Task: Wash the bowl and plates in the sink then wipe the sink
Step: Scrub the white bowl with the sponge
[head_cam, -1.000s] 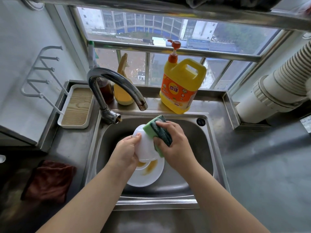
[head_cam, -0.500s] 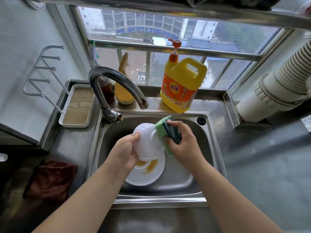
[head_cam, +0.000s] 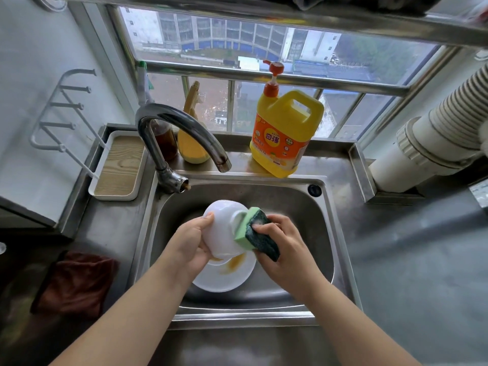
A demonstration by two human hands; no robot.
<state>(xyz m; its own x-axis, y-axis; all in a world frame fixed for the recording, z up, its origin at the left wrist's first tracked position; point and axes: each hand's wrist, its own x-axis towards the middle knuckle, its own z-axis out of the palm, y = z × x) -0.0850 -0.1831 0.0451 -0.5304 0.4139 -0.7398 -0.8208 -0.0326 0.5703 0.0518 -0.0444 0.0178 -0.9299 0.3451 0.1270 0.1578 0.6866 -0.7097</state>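
Change: sponge [head_cam: 257,237] has slid from the top of the bowl [head_cam: 224,229] down its right side, and we see more of the bowl's underside now.
Meaning: we judge the scrubbing of the bowl goes on; plates wait.
Left hand [head_cam: 190,247]: grip clamped on the bowl's rim.
Right hand [head_cam: 284,249]: grip clamped on the sponge.
Bowl: white, tipped, above the sink [head_cam: 303,207].
Plate [head_cam: 224,276]: under it, orange sauce stains.

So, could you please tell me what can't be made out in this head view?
- Inside of the white ceramic bowl: turned away, partly behind the green sponge.
- White sauce-stained plate: far part under the bowl and left hand.
- Plate count: unclear.
- Tap running: no stream shows.
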